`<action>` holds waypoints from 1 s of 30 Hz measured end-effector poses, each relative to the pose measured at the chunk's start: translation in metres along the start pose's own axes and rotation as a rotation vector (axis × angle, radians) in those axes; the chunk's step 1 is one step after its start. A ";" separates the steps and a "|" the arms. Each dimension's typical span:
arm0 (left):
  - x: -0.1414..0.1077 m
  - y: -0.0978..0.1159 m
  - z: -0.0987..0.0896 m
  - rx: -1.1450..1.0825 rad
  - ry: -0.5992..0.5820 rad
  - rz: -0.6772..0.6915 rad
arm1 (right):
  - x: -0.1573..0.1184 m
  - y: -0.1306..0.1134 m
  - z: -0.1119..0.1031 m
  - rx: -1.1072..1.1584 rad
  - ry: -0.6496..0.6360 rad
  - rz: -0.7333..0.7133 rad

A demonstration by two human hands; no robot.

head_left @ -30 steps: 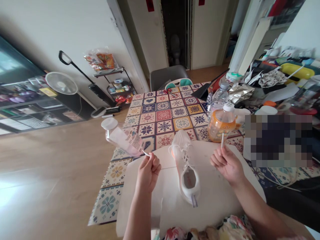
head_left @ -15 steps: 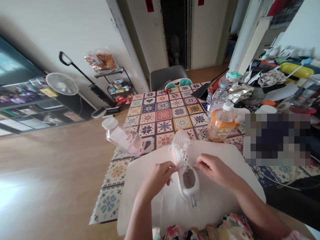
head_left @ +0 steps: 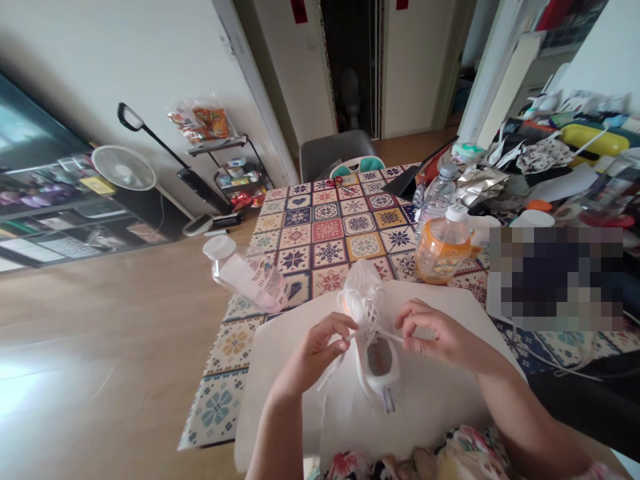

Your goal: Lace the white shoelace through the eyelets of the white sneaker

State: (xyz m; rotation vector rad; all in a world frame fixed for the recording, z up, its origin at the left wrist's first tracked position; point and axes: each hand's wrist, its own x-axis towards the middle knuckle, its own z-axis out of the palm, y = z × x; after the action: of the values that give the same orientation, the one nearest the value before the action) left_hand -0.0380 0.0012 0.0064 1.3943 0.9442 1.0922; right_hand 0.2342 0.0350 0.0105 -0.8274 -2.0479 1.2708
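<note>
While the left hand (head_left: 311, 357) and right hand (head_left: 443, 337) pinch the white shoelace (head_left: 391, 335) with their fingers (head_left: 336, 347), one on each side, the white shoe (head_left: 362, 363) sits between them on the worktop (head_left: 327, 230); lacing looks complete, though tying seems unfinished.

I am wearing the single camera on my head, and it is facing forward and down. From above, it is catching my left fingers (head_left: 339, 323) and right fingers (head_left: 416, 309) nearby, low in the view, with the white shoe (head_left: 371, 337) between them. Farther off, it is looking along the patterned surface (head_left: 328, 230) to the grey chair (head_left: 336, 151) and dark doorway (head_left: 350, 43), while its left side is taking in the wooden floor (head_left: 125, 333).
</note>
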 end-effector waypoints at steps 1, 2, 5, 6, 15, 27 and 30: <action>0.001 -0.002 0.006 -0.061 -0.005 -0.005 | 0.002 -0.002 0.002 0.091 -0.013 0.002; 0.003 -0.004 0.012 -0.121 -0.002 -0.014 | 0.004 -0.003 0.004 0.200 -0.020 -0.001; 0.007 -0.010 0.030 -0.270 0.087 -0.057 | 0.012 -0.004 0.019 0.553 -0.003 -0.016; 0.009 -0.013 0.035 -0.304 0.133 -0.078 | 0.015 -0.003 0.026 0.648 0.020 -0.002; 0.015 -0.021 0.044 -0.335 0.298 -0.163 | 0.030 0.010 0.054 0.858 0.363 0.170; 0.018 -0.007 0.055 -0.417 0.197 -0.165 | 0.024 -0.007 0.051 0.400 0.292 0.150; 0.018 -0.005 0.058 -0.356 0.191 -0.193 | 0.021 -0.010 0.048 0.404 0.242 0.151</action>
State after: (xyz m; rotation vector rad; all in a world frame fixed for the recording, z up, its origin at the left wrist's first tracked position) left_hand 0.0231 0.0040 0.0031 0.9032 0.9437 1.1934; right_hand 0.1835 0.0208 0.0048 -0.9028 -1.4951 1.5182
